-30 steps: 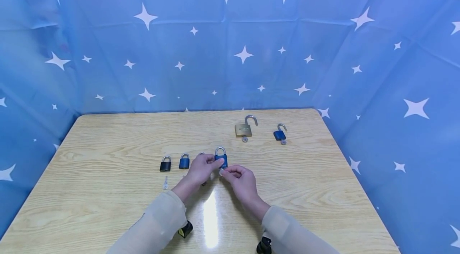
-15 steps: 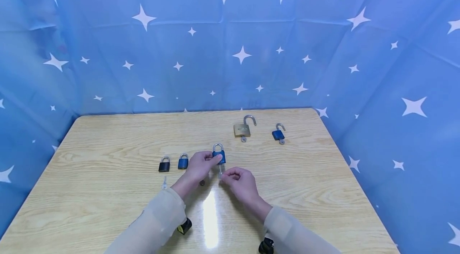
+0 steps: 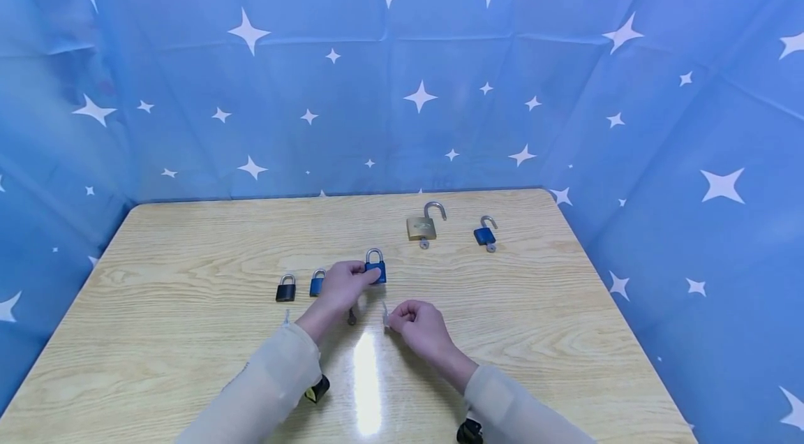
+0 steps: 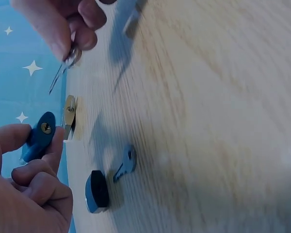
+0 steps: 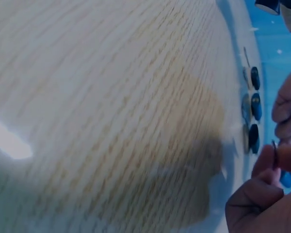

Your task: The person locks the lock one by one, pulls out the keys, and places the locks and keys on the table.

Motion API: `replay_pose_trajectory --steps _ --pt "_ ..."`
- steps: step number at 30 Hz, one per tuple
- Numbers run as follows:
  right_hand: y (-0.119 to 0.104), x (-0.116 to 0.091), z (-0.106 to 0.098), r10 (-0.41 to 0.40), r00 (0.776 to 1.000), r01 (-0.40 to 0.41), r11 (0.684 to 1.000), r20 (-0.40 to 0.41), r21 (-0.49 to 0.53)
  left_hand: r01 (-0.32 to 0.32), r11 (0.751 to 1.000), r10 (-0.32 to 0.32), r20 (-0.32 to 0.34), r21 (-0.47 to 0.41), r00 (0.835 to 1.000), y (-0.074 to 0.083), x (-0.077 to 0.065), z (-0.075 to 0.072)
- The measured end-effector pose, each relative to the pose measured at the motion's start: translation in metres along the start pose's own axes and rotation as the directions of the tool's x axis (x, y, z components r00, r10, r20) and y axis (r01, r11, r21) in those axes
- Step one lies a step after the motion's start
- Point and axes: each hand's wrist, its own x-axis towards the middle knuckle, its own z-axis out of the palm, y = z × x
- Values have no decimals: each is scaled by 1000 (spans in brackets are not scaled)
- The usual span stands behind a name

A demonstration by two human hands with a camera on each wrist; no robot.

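My left hand [image 3: 339, 288] grips a blue padlock [image 3: 380, 268] between thumb and fingers, its shackle closed and pointing away from me. In the left wrist view the keyhole [image 4: 46, 128] in its base faces the camera with nothing in it. My right hand [image 3: 426, 331] pinches a small silver key [image 3: 386, 317] by its head, blade pointing up and away, with a gap between it and the padlock. Under my left wrist another key [image 3: 352, 318] lies on the table. The left wrist view shows a dark padlock [image 4: 97, 191] close beside that key.
Left of my hands sit a black padlock [image 3: 285, 288] and another blue padlock [image 3: 317, 284], both closed. A key [image 3: 287, 315] is partly covered by my left sleeve. Farther back lie a brass padlock [image 3: 421, 228] and a blue padlock [image 3: 484, 236], shackles open, keys inserted.
The key has come out of the blue padlock's base. My right hand has drawn back toward me with it, while my left hand has shifted the padlock slightly left and away.
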Motion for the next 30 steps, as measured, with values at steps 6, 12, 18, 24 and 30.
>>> replay_pose_trajectory --steps 6,12,18,24,30 --pt "0 -1 -1 6 1000 -5 998 16 -62 -9 991 9 -4 131 1000 -1 4 -3" --pt "-1 -1 -2 28 999 -27 997 23 -69 -36 962 41 -14 269 999 -3 8 3" --pt "-2 -2 -5 22 999 -20 998 34 -58 -26 933 52 -63 358 997 3 11 12" --pt "-1 -1 -7 17 999 -14 997 33 -72 -8 911 55 -102 413 993 6 13 19" --pt "0 0 -6 27 1000 -26 997 15 -76 10 896 46 -114 445 992 5 16 22"
